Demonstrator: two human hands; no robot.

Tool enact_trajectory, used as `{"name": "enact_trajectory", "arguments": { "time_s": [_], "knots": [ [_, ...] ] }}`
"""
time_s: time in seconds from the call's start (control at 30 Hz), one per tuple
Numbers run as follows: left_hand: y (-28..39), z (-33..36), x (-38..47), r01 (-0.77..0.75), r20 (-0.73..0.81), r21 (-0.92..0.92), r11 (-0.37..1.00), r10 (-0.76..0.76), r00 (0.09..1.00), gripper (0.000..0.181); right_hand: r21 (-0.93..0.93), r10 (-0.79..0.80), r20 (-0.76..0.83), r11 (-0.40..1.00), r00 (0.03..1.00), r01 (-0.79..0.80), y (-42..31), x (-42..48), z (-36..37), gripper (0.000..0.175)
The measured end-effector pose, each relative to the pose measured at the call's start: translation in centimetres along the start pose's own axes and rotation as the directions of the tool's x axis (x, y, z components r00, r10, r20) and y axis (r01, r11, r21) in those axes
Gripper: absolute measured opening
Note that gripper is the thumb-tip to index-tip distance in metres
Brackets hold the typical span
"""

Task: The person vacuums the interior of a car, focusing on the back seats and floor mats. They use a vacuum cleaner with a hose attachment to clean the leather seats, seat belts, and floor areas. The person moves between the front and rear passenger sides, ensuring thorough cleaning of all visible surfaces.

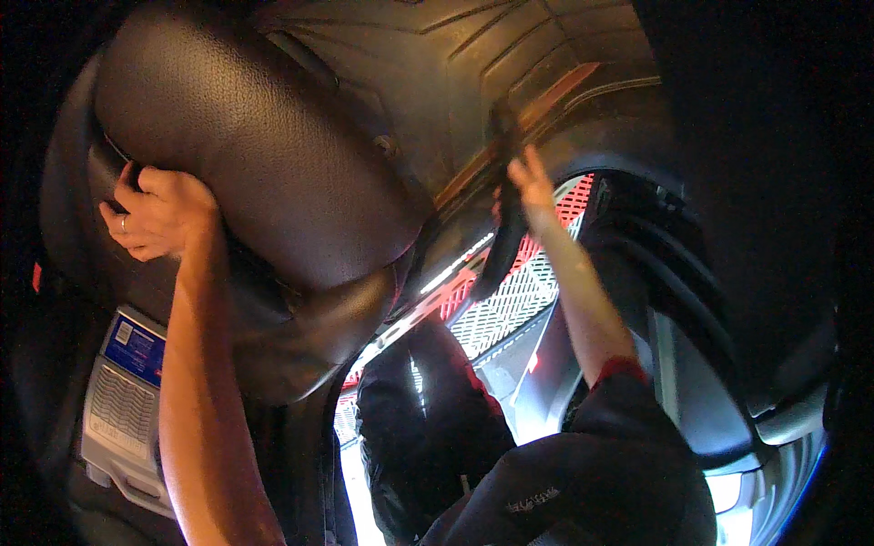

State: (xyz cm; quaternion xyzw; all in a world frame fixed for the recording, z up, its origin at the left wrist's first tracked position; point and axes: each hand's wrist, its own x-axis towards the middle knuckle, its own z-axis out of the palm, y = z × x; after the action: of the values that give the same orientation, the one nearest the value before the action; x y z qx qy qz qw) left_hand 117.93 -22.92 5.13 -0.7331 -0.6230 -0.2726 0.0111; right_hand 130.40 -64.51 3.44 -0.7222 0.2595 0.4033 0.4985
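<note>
In a car's cabin, my left hand, with a ring on one finger, lies at the left beside a dark leather seat cushion. Its fingers are curled by a dark gap at the cushion's edge; whether they grip anything is hidden in shadow. Over the door sill, my right hand is wrapped around a long black object, blurred and too dark to name. The object's upper end is close to the ribbed floor mat, its lower end over the doorway.
A grey plastic item with a ribbed panel and a blue label lies at the left. Beyond the sill is red and white grated flooring. The opened car door stands at right. My dark-trousered leg is in the doorway.
</note>
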Motion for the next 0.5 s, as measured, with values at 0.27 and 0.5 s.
{"name": "enact_trajectory", "arguments": {
  "time_s": [0.27, 0.5],
  "knots": [
    [-0.4, -0.2, 0.0, -0.015, 0.02, 0.038, 0.999, 0.014, 1.0, 0.033, -0.359, -0.353, 0.204, 0.841, 0.913, 0.405, 15.4, -7.5, 5.0, 0.07],
    [-0.4, -0.3, -0.1, -0.01, 0.05, 0.047, 0.999, 0.007, 0.999, 0.033, 0.312, -0.17, 0.131, 0.942, 0.977, 0.122, -1.8, 1.5, -2.6, 0.07]
  ]
}}
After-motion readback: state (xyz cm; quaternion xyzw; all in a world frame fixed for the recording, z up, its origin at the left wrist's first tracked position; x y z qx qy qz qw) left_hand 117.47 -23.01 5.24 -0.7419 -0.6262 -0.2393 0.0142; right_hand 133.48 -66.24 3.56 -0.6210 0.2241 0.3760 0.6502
